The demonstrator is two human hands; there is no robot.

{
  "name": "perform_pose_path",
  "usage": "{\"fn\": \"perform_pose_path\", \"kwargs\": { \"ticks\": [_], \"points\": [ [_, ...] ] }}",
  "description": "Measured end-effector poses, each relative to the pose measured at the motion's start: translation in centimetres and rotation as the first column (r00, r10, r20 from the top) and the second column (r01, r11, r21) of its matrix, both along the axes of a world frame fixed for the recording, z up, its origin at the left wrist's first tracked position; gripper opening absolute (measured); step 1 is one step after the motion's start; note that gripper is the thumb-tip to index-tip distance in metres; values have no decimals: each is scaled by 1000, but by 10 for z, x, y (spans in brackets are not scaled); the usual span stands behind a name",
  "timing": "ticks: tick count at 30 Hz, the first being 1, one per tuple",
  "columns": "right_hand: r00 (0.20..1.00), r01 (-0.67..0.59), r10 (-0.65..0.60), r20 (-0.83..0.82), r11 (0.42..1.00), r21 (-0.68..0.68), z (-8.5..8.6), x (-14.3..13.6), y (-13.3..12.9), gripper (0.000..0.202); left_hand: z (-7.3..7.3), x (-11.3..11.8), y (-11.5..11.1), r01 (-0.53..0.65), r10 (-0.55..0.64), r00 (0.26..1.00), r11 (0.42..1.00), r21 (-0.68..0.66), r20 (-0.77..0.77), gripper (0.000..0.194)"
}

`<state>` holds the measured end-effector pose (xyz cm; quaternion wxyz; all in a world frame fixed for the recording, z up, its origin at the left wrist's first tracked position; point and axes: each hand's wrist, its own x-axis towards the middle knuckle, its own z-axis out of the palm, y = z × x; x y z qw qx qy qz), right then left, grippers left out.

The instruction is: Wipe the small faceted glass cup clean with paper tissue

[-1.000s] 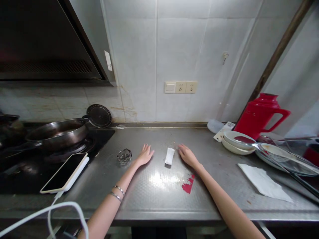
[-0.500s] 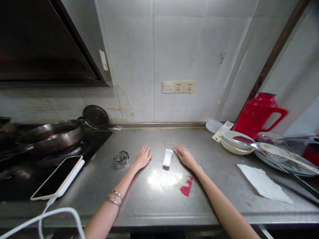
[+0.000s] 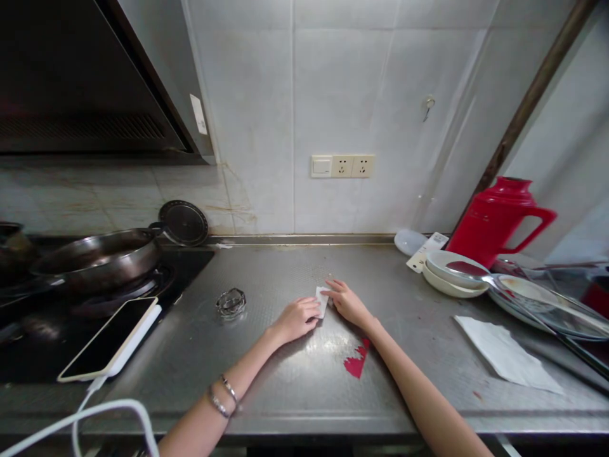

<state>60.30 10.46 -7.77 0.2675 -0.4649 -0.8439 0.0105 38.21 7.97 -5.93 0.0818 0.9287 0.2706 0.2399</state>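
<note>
Two bare hands met over a narrow white paper strip (image 3: 323,305) on a stainless steel counter (image 3: 266,397). The left hand (image 3: 295,318), below a pair of bracelets (image 3: 222,398), lay low with its fingers close together and slightly bent, the tips covering part of the strip's near left side. The right hand (image 3: 351,305) reached in from the other side, fingers extended and a little apart, one tip at the strip's far right edge. Whether either hand pinched the paper or merely pressed on it could not be told.

By the look of it, the handling had only got as far as contact: both hands had reached the strip, which appeared to lie on the steel, not lifted clear of it. Its far end showed between the fingers, while the covered part hid whether it was being folded, opened or simply steadied. No finished result was visible.

Other items lay out of the fingers' grasp. A ragged red scrap (image 3: 353,366) rested beside the right forearm, nearer the counter's front edge, and a small faceted glass dish (image 3: 231,304) sat to the left. A larger white paper sheet (image 3: 507,355) lay at right, near stacked bowls (image 3: 451,285) and a red thermos jug (image 3: 495,222). At far left, a phone (image 3: 111,336) lay near a metal pan (image 3: 99,257) on the stove.
</note>
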Motion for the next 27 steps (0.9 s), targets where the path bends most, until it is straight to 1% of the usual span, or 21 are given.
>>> {"fn": "perform_pose_path", "kwargs": {
  "ticks": [3,5,7,9,12,14,15,17,18,19,20,22,24,26,27],
  "points": [
    [999,-15,14,-37,1000,-13,-3,-2,2,53,-4,1,5,-41,40,996,999,12,86,22],
    [996,-23,21,-92,1000,-18,-1,-3,2,46,1,-1,6,-70,69,979,998,-2,191,22],
    [984,-37,29,-176,998,-44,5,-5,0,31,12,-6,5,-108,113,944,994,-33,310,21],
    [962,-77,48,-270,992,-98,14,-9,-3,19,27,-18,2,-163,179,895,984,-73,409,19],
    [916,-187,103,-388,965,-184,29,-25,-9,15,49,-46,-7,-241,279,843,960,-142,460,18],
    [883,-272,154,-444,937,-217,36,-45,-12,20,58,-70,-15,-301,379,786,925,-233,489,19],
    [864,-308,171,-473,924,-227,39,-58,-14,29,60,-83,-20,-309,429,754,900,-308,498,21],
    [822,-359,181,-540,901,-244,43,-87,-18,53,62,-108,-30,-306,534,672,831,-464,514,27],
    [796,-406,210,-568,881,-243,46,-103,-20,64,62,-120,-35,-293,561,659,805,-516,501,29],
    [777,-458,252,-577,855,-242,50,-118,-23,69,62,-132,-41,-286,583,644,784,-551,495,30],
    [763,-509,301,-572,826,-244,54,-133,-26,67,62,-143,-47,-284,602,630,767,-576,491,32],
    [736,-602,401,-545,756,-257,62,-159,-31,51,62,-165,-58,-286,631,600,743,-605,492,33],
    [712,-658,456,-534,699,-281,68,-180,-35,33,60,-184,-68,-294,651,579,727,-620,490,32],
    [707,-676,470,-529,669,-309,69,-196,-35,24,56,-202,-75,-318,671,565,714,-624,480,32],
    [720,-665,462,-518,673,-324,68,-202,-34,23,52,-211,-77,-340,682,560,707,-620,470,33]
  ]
}}
